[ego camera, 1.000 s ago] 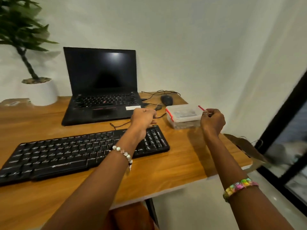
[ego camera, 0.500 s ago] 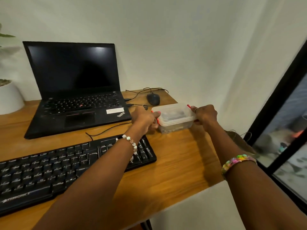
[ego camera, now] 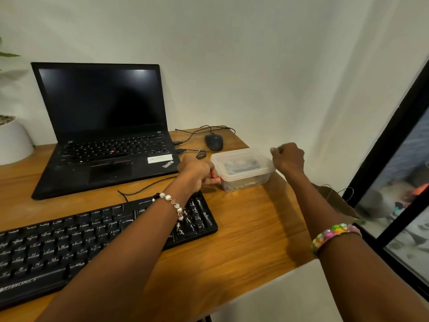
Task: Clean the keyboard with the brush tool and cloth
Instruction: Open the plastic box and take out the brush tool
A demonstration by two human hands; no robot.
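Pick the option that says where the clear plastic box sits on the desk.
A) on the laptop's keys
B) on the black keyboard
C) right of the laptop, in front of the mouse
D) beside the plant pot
C: the clear plastic box stands on the desk right of the laptop, with the mouse behind it.

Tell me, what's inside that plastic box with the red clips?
Through the plastic box's cloudy lid a dark object shows, with small bits at the bottom; what they are cannot be told.

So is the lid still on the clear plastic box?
Yes, on: the lid sits flat across the box. The left hand grips its red clip; the right hand is beside it.
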